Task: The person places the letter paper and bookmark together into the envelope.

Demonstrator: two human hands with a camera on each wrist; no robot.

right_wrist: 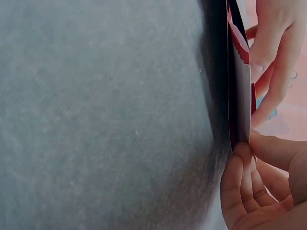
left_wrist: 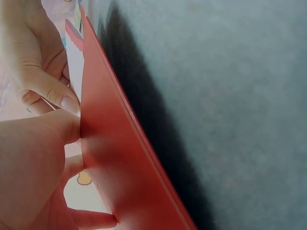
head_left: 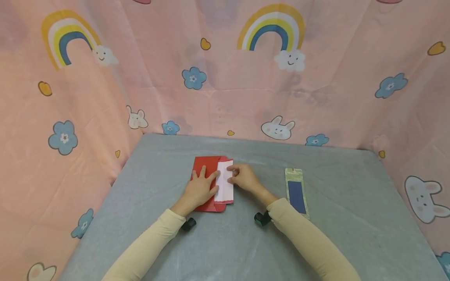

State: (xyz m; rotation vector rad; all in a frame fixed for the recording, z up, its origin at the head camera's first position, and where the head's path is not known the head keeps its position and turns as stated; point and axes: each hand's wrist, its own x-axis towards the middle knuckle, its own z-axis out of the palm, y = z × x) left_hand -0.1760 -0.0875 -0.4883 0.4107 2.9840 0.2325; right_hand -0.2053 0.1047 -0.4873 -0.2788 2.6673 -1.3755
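A flat red envelope (head_left: 206, 162) lies on the grey table, and a whitish folded paper (head_left: 224, 189) with red scalloped ends lies along its right part. With fingers spread, my left hand (head_left: 198, 190) presses on the envelope, its thumb and index finger reaching the paper's left edge. My right hand (head_left: 245, 178) pinches the paper's right edge between thumb and fingertips. In the right wrist view that pinched edge of the paper (right_wrist: 243, 96) stands close beside the red envelope. The left wrist view shows the envelope's red surface (left_wrist: 117, 158) under my left fingers.
To the right lies a narrow green-gold strip (head_left: 290, 175) with a dark blue panel, partly behind my right sleeve (head_left: 299, 222). Black wrist devices (head_left: 190, 224) show at both cuffs. A pink patterned curtain (head_left: 225, 105) encloses the grey table (head_left: 225, 249) at the back and sides.
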